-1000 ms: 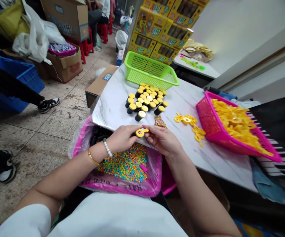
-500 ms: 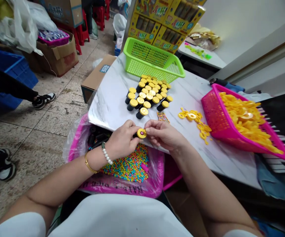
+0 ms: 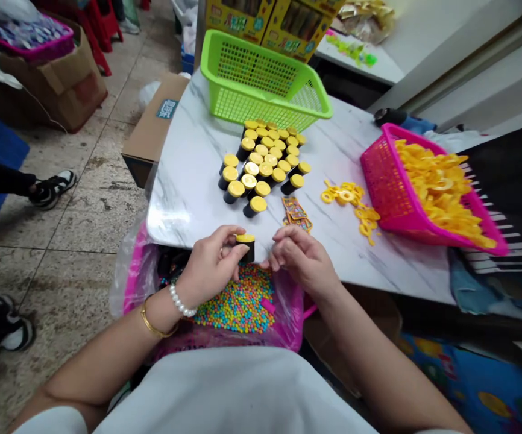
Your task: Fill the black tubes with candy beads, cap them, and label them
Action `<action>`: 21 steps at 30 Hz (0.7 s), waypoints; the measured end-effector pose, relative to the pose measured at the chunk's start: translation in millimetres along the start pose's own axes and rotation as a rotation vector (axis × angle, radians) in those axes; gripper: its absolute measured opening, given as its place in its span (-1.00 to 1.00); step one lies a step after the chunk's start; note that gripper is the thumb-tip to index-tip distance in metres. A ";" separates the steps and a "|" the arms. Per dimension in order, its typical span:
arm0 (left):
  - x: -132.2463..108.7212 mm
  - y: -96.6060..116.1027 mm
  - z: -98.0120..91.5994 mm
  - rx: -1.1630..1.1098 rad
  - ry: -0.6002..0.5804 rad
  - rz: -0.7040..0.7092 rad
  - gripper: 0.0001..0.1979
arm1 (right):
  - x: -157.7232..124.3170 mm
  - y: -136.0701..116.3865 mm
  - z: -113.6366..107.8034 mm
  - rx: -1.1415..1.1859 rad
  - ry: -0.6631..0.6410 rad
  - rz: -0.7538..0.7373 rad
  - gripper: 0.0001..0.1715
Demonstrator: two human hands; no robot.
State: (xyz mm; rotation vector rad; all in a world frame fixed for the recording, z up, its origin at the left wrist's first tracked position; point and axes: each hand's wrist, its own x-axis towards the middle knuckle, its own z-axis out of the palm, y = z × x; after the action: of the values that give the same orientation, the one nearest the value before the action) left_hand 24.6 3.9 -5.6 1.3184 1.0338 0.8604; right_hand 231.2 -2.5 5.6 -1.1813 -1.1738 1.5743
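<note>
My left hand (image 3: 207,265) is closed round a small black tube with a yellow cap (image 3: 248,249), held nearly upright over the table's front edge. To its right hovers my right hand (image 3: 304,259), fingers loosely curled, apart from the tube; nothing shows in it. Below both hands, a plastic-lined pink tub (image 3: 295,328) contains small multicoloured balls (image 3: 238,304), a little pink piece (image 3: 267,305) and black tubes at its left. Several similar yellow-capped black tubes (image 3: 265,160) stand grouped on the table. Small orange printed packets (image 3: 295,211) lie just beyond my right hand.
A green basket (image 3: 265,111) stands behind the tubes. Loose yellow ring-shaped plastic pieces (image 3: 345,193) lie right of them, beside a pink basket (image 3: 383,181) full of yellow pieces. A cardboard box (image 3: 152,123) is left of the table. Another person's shoe (image 3: 53,188) is on the floor.
My right fingers have come away from the tube's yellow cap. The tube has turned from cap facing me to nearly upright in my left hand. The view has shifted, uncovering more orange packets.
</note>
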 end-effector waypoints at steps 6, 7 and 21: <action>4.0 9.5 -8.5 -0.165 -0.168 -0.208 -0.44 | -3.3 4.6 5.0 0.012 0.099 -0.076 -0.61; 4.2 10.9 -9.2 -0.160 -0.179 -0.217 -0.45 | -3.1 3.7 5.7 0.013 0.095 -0.085 -0.62; -7.8 8.2 5.3 -0.042 0.036 0.003 -0.55 | -0.5 -7.3 24.3 -0.275 -0.040 -0.099 -0.67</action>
State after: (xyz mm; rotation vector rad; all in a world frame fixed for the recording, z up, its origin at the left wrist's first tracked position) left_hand 27.6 -4.6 3.2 1.2741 1.0367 0.9060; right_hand 208.2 -6.1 15.8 -1.2485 -1.4879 1.3999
